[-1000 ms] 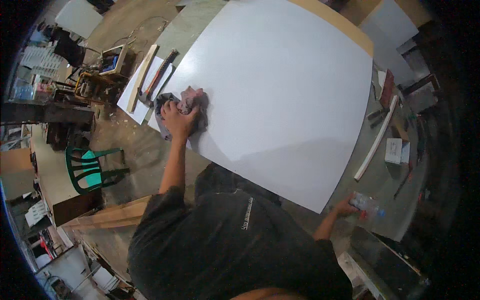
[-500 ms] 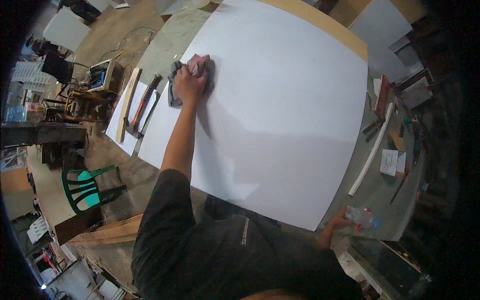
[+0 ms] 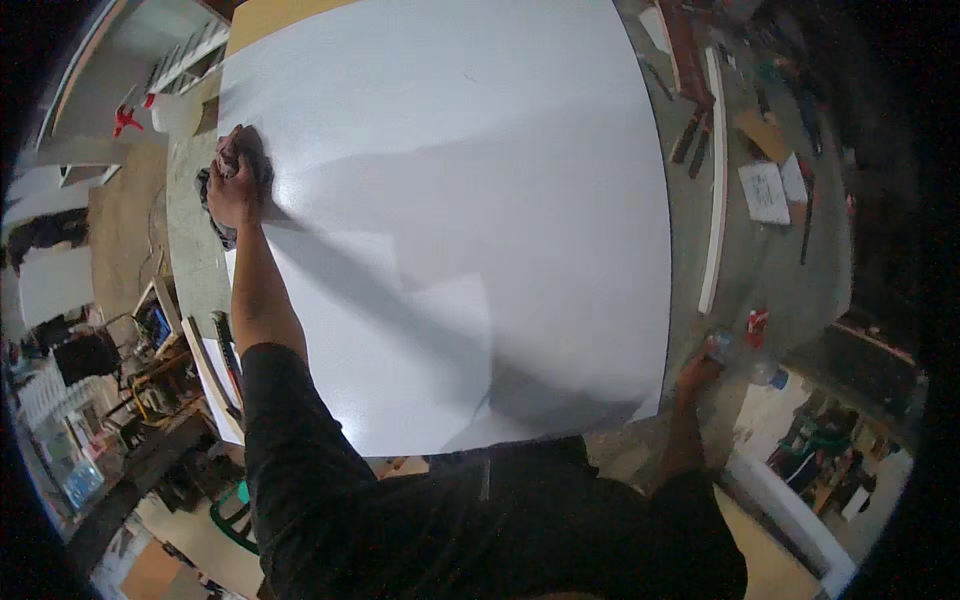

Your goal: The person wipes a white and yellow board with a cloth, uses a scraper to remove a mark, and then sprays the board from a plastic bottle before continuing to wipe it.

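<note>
My left hand (image 3: 235,195) presses a crumpled grey and pinkish rag (image 3: 232,155) onto the left edge of a large white board (image 3: 500,200), its fingers closed over the cloth. The left arm stretches out across the near-left part of the board. Off the board's near-right corner, my right hand (image 3: 700,370) is closed round a clear plastic bottle (image 3: 722,345) with red and blue parts about it. The bottle is blurred, so its exact shape is hard to make out.
A long white strip (image 3: 713,180), a small white box (image 3: 765,192) and dark-handled tools (image 3: 692,135) lie right of the board. On the left are a wooden strip (image 3: 205,360), a hammer (image 3: 228,345) and a white bottle with a red trigger (image 3: 170,112). A green chair (image 3: 235,518) stands lower left.
The view has turned, so the board now sits squarer in front of me. My left hand keeps the rag on the board near its left edge. My right hand still grips the bottle.
</note>
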Available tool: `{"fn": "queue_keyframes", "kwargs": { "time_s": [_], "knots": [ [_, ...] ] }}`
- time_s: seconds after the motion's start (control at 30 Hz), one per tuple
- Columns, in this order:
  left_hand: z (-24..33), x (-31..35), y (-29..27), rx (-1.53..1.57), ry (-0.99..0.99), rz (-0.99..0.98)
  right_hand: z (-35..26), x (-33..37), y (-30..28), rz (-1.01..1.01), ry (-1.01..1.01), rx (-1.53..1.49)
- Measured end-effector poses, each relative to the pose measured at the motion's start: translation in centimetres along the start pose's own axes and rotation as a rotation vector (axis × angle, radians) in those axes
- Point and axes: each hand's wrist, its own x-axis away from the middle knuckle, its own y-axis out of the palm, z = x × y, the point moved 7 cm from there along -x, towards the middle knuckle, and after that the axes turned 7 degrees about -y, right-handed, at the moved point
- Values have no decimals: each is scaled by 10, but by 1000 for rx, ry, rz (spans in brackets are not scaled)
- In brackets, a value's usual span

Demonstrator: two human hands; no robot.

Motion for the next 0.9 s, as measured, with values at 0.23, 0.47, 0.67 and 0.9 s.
{"fn": "queue_keyframes", "kwargs": {
  "time_s": [0.23, 0.47, 0.67, 0.9],
  "knots": [
    [-59, 48, -3, 233, 144, -137, -26, -4, 5, -13, -290, -376],
    [-109, 196, -132, 325, 518, -148, -24, -17, 5, -12, -318, -348],
    [-205, 312, -205, 362, 408, -205, -32, -17, -9, 20, -357, -412],
    [-160, 394, -256, 226, 343, -283, -39, -13, 2, 43, -313, -130]
  ]
}}
